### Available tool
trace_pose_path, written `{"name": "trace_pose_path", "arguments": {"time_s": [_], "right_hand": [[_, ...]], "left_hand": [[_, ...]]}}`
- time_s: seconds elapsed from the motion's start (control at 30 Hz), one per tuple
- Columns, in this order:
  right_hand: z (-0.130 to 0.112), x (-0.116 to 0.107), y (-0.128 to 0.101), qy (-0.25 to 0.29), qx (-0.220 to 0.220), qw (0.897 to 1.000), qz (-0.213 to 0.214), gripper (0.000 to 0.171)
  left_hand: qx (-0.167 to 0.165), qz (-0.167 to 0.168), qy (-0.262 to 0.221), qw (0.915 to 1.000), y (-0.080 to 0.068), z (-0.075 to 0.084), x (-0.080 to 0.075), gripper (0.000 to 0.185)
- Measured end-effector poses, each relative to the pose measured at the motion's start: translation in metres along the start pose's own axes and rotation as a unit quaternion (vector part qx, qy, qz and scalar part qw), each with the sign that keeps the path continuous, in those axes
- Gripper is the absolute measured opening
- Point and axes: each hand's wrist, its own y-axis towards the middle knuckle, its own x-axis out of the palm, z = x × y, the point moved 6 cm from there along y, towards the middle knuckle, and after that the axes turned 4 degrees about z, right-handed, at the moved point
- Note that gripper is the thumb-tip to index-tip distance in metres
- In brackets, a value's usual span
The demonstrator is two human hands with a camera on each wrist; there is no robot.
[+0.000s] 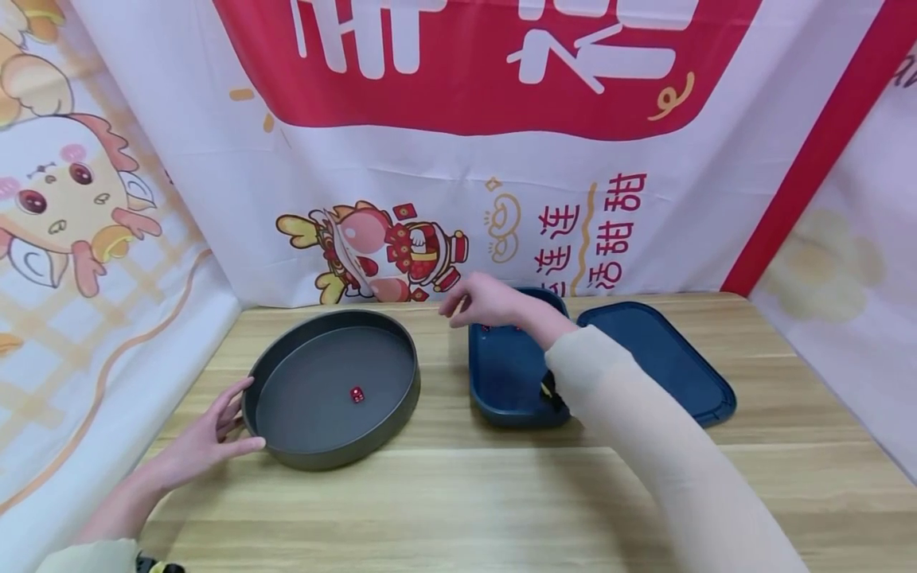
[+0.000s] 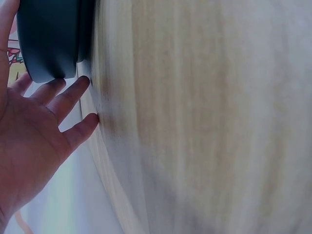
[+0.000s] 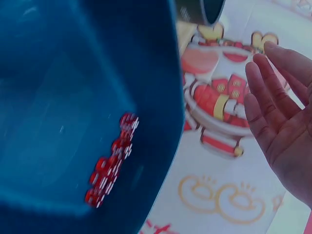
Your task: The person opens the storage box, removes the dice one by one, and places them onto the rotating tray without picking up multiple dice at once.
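A round dark grey pan stands on the left of the table, with one red die on its floor. My left hand is at the pan's left side, thumb and fingers spread. In the left wrist view its fingertips touch or nearly touch the pan's outer wall. My right hand hovers over the far left rim of a deep blue box. Its fingers bend loosely, and the right wrist view shows no object between them. Several red dice lie in a row inside the box.
A flat blue lid lies on the wooden table to the right of the box. Printed cloth hangs behind the table's far edge, and more cloth covers both sides.
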Motion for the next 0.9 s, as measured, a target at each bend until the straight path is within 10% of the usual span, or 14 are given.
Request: {"name": "trace_pose_path", "arguments": {"time_s": [0.9], "right_hand": [[0.102,-0.016,-0.015,0.016,0.146,0.988,0.057,0.026]], "left_hand": [[-0.009,-0.01,-0.002,0.9999,-0.001,-0.001,0.0,0.097]]}}
